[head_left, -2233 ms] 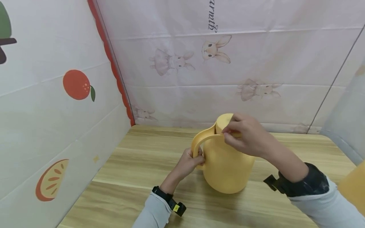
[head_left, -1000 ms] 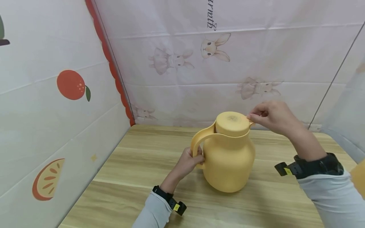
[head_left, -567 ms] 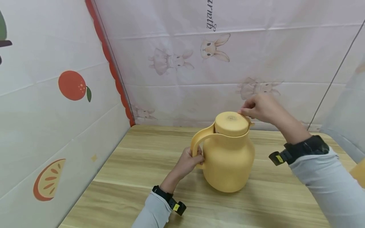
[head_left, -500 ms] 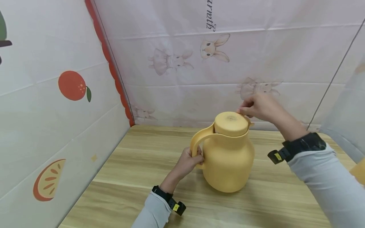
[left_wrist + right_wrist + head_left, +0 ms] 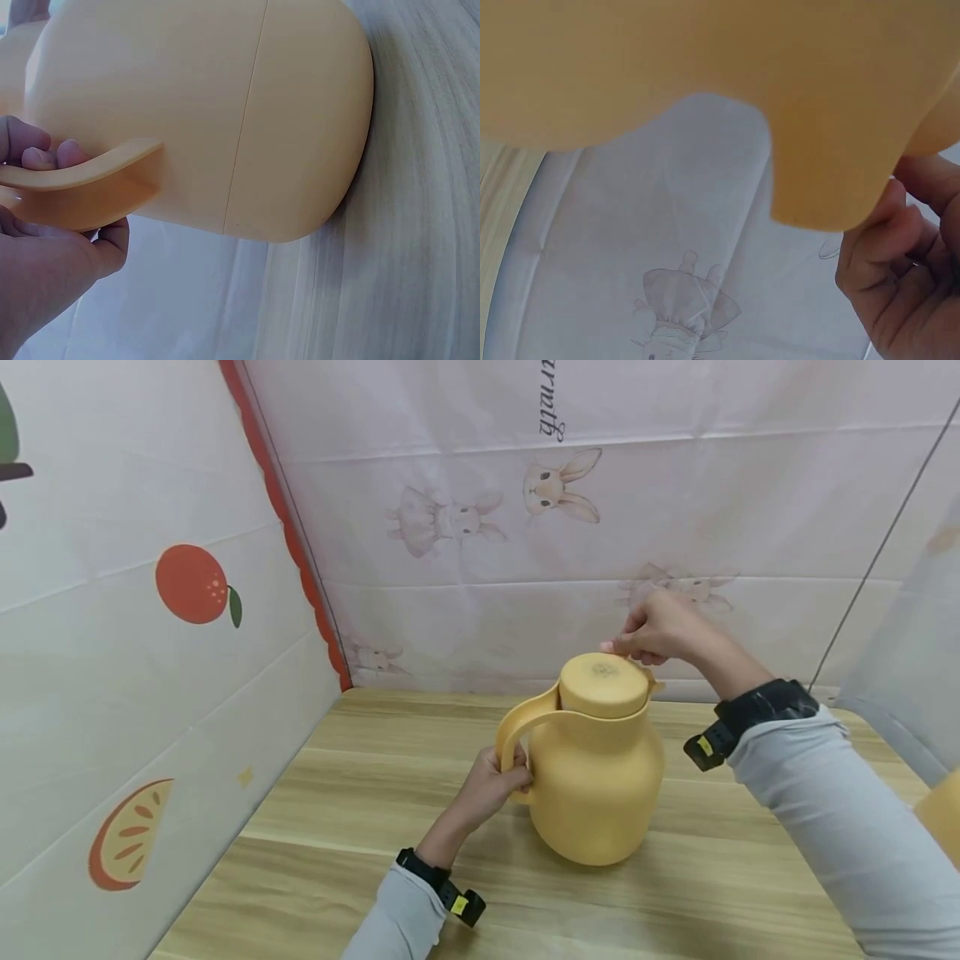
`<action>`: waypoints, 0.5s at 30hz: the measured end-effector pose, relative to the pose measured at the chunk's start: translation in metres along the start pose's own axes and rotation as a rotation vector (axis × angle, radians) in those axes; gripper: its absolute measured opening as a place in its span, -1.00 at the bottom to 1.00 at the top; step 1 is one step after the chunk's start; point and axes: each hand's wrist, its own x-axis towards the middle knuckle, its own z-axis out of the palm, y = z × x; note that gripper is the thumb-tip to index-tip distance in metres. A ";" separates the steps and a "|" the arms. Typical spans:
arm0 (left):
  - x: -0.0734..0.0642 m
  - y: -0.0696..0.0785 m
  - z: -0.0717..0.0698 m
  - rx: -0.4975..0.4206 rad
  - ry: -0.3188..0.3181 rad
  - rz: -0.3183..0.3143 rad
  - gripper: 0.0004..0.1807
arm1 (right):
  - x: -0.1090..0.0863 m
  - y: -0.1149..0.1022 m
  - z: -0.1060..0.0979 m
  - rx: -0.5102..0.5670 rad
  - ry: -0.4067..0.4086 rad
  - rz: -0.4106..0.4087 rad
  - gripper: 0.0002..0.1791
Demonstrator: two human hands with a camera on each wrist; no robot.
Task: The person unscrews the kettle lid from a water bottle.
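A pale grey left sleeve (image 5: 397, 914), with a black wrist camera (image 5: 465, 906) below the hand, extends over the near part of the wood-grain desk (image 5: 322, 827); a matching right sleeve (image 5: 840, 818) crosses its right side. By the right edge, part of another yellow thing (image 5: 942, 820) shows, too little to name. The yellow jug (image 5: 596, 789) stands upright nearer the far edge, its lid (image 5: 604, 685) on top. Past that edge is a cloth with rabbit prints (image 5: 551, 492); along the left edge, one with fruit prints (image 5: 191, 583).

Only the left wrist view shows the seam (image 5: 246, 120) round the jug's lower body; the right wrist view brings the spout (image 5: 821, 172) up close.

The left hand (image 5: 491, 781) has its grip closed round the handle (image 5: 517, 727). The right hand (image 5: 663, 627) has bent fingers at the lid's far rim; whether they pinch it, I cannot tell.
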 end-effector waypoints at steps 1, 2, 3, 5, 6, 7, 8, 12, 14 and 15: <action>0.000 0.000 0.000 -0.003 -0.001 0.000 -0.81 | 0.001 -0.001 0.000 -0.006 -0.006 0.004 -0.71; 0.000 0.000 0.000 -0.006 -0.002 0.001 -0.81 | 0.001 -0.002 0.000 -0.017 -0.011 0.009 -0.72; 0.000 0.000 -0.001 -0.008 -0.002 0.002 -0.80 | 0.002 -0.003 0.000 -0.028 -0.015 0.011 -0.73; 0.000 0.000 -0.001 -0.012 -0.001 0.002 -0.79 | 0.003 -0.006 0.001 -0.024 -0.019 0.015 -0.74; 0.000 0.000 -0.002 -0.013 0.000 0.004 -0.79 | 0.004 -0.007 0.002 -0.017 -0.020 0.017 -0.74; -0.001 0.001 -0.002 -0.014 0.000 0.004 -0.79 | 0.004 -0.008 0.003 -0.008 -0.020 0.016 -0.74; -0.001 0.001 -0.002 -0.014 0.000 0.004 -0.79 | 0.005 -0.010 0.004 0.005 -0.017 0.012 -0.75; 0.000 0.001 -0.002 -0.005 0.000 0.002 -0.80 | 0.007 -0.015 0.009 0.032 0.000 -0.020 -0.76; 0.000 0.002 -0.001 -0.001 -0.002 0.000 -0.81 | 0.007 -0.018 0.010 0.006 0.019 -0.052 -0.77; 0.001 0.002 -0.001 0.000 -0.003 0.000 -0.81 | 0.008 -0.019 0.011 -0.008 0.024 -0.067 -0.77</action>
